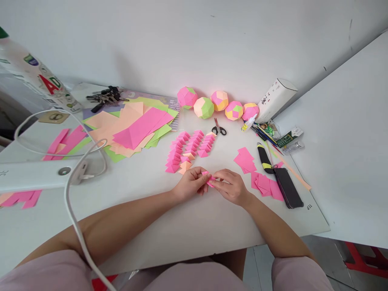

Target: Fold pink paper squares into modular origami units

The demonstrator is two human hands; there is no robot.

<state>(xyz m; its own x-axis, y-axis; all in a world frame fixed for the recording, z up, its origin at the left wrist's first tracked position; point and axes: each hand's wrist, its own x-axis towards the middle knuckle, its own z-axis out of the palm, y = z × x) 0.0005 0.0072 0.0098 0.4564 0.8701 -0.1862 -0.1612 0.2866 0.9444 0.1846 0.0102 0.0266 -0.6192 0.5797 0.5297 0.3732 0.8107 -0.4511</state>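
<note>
Between my two hands is a small folded piece of pink paper (209, 178). My left hand (190, 184) pinches its left side with thumb and fingers. On its right side the fingertips of my right hand (232, 186) close on the same piece. Just beyond my hands, folded paper units (176, 151) stand in several rows, mostly pink with a few peach ones. To the right of my right hand lie flat pink paper pieces (262, 184) and more pink pieces (245, 159). The fold being made is partly covered by my fingers.
Several paper balls (203, 108) line the wall, near scissors (218, 128) and a glue bottle (249, 122). Coloured sheets (133, 125) and keys (109, 96) lie left. A cutter (264, 157) and phone (287, 188) lie right. A white cable (71, 206) crosses over my left arm.
</note>
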